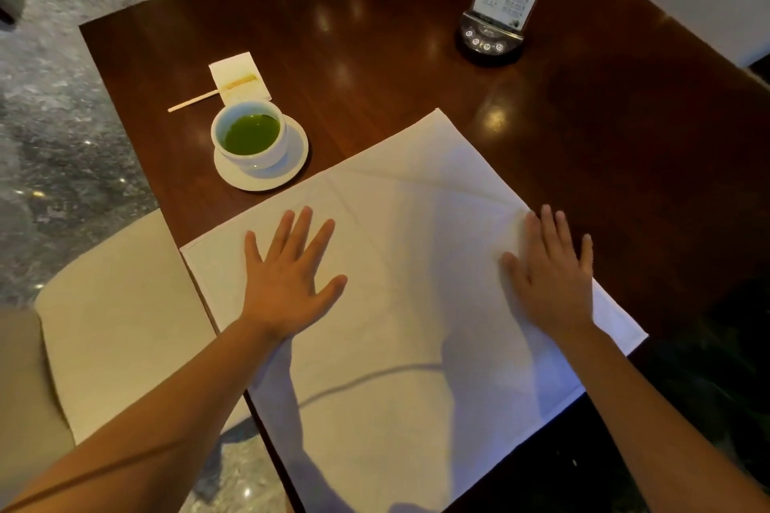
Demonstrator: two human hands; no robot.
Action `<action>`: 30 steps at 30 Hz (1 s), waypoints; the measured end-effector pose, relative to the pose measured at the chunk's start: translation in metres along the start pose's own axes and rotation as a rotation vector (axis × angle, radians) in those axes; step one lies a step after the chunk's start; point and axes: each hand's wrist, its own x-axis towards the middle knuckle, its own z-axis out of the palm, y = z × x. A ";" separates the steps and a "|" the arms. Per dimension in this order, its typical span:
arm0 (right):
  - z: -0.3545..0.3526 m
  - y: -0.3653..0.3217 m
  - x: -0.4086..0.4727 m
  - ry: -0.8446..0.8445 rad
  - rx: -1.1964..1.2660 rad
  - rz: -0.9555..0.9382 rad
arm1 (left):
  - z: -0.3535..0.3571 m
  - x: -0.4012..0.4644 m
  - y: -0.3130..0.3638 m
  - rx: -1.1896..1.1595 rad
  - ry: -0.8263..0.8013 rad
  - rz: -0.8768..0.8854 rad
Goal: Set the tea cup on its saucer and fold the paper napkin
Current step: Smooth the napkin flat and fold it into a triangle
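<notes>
Left hand (287, 283) lies flat at centre frame, fingers spread, forearm running in from the lower left. Right hand (550, 275) lies flat at centre right, fingers straight, forearm from the lower right

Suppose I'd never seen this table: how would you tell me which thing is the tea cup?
Start at the big white napkin spread on the dark wooden table, under both flat hands. Just past its far left edge a white saucer carries the tea cup. It is the only round vessel there, white and filled with bright green tea.
</notes>
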 end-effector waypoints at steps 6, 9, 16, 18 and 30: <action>0.007 -0.104 0.066 0.000 0.048 -0.426 | 0.000 0.001 0.000 0.008 -0.010 -0.012; 0.023 -0.124 0.095 -0.082 0.041 -0.505 | 0.001 0.001 0.000 0.008 -0.010 -0.016; 0.027 -0.112 0.145 -0.011 0.033 -0.437 | 0.002 0.001 -0.002 -0.010 0.003 -0.012; 0.026 -0.105 0.155 -0.024 0.029 -0.367 | 0.002 0.002 -0.002 -0.009 0.007 -0.014; -0.008 -0.109 -0.001 0.098 0.138 -0.404 | -0.015 -0.046 0.023 -0.084 0.113 0.158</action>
